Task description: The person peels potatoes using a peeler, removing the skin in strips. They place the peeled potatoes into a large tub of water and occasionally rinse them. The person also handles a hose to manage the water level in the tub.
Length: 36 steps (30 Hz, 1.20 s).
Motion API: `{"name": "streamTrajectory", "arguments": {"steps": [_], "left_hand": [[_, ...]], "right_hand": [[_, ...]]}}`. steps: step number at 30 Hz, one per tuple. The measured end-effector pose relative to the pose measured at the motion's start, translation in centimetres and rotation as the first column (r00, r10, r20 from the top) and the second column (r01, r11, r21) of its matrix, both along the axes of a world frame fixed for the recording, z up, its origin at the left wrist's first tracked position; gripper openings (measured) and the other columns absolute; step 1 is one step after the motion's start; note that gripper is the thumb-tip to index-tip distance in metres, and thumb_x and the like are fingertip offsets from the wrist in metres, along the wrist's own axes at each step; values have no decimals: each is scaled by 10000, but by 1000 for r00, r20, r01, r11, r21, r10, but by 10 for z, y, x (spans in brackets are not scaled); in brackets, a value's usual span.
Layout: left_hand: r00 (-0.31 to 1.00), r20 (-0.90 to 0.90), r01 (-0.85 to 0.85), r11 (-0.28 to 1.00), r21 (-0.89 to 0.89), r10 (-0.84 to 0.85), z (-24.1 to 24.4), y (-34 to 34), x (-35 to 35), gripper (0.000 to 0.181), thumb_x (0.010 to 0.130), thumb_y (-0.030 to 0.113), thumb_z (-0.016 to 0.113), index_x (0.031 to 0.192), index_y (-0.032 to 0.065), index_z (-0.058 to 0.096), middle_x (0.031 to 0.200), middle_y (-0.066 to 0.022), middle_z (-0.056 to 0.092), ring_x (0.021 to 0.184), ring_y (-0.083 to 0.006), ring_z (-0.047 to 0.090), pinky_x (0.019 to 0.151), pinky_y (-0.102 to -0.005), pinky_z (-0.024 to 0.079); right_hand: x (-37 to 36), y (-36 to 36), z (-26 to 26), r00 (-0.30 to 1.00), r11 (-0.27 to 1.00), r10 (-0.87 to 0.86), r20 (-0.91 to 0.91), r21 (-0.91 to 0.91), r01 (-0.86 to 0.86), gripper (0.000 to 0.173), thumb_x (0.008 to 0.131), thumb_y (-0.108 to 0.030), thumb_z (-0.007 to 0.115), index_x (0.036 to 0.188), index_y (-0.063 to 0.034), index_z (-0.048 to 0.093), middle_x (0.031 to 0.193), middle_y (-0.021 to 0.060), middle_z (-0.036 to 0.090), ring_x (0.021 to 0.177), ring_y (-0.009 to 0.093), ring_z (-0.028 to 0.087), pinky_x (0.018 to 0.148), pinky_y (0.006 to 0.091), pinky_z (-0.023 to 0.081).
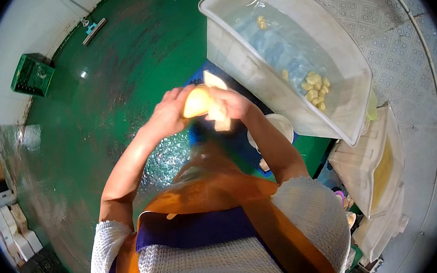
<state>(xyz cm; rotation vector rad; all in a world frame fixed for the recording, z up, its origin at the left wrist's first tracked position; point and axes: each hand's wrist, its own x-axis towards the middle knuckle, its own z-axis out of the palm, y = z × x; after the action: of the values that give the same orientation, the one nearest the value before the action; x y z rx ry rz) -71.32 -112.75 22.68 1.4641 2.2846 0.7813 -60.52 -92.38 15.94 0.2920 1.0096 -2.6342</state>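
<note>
My left hand [169, 110] holds a rounded yellow piece of food [198, 102], strongly lit and too bright to name exactly. Around a pale, flat object [220, 117] my right hand [235, 103] is closed, pressed up against the yellow piece. The pale object's ends stick out above and below the fingers; glare and blur hide what it is. Both hands are in front of my orange apron [213, 190], over a blue surface [202, 70] low down.
A big white tub [230, 48] of water stands ahead right, with several yellow pieces [313, 80] in it. A white bucket [282, 124] is partly behind my right forearm. On the wet green floor [132, 51] are a squeegee [94, 32] and a green crate [32, 77]. Another white tub [353, 156] stands right.
</note>
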Motion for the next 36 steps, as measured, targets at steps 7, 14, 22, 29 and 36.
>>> {"name": "streamTrajectory", "arguments": {"steps": [7,14,22,29,36], "left_hand": [[991,-37,134,973,189,-129,-27,108,-100,671,709,90,759,1319,96,478,1319,-167,480,1199,-329,482,935,-395,464],[971,197,131,991,35,-135,-20,197,-227,449,757,108,740,1170,34,581,1151,-157,576,980,-278,597,856,-362,495],[834,516,223,975,12,-197,-49,378,-298,347,819,137,696,1131,21,601,1015,-72,626,853,-166,602,722,-296,514],[728,679,210,973,-91,-93,-77,575,-350,246,846,160,664,1063,50,629,888,-10,626,738,-97,569,624,-278,507],[756,577,316,944,90,-308,-132,869,-445,164,844,217,659,890,63,630,762,-7,578,654,-114,548,610,-245,471]], "right_hand": [[-7,103,-34,821,816,-570,-35,-145,560,563,851,-223,644,1344,-75,415,1266,123,529,1102,278,560,806,450,560],[-10,252,-35,457,449,-889,-23,148,881,460,855,-131,641,1284,-73,485,1180,119,574,1007,272,611,779,410,573],[-28,344,-125,393,390,-908,146,640,662,271,806,-14,674,1054,-47,572,794,57,634,594,165,615,449,306,502],[-57,369,-204,442,557,-779,445,815,162,324,727,-112,746,1013,-42,610,798,91,658,600,180,609,468,346,486],[-86,345,-257,367,523,-732,574,818,-237,359,698,-210,702,1020,-67,631,890,150,680,839,325,649,756,400,516]]}}
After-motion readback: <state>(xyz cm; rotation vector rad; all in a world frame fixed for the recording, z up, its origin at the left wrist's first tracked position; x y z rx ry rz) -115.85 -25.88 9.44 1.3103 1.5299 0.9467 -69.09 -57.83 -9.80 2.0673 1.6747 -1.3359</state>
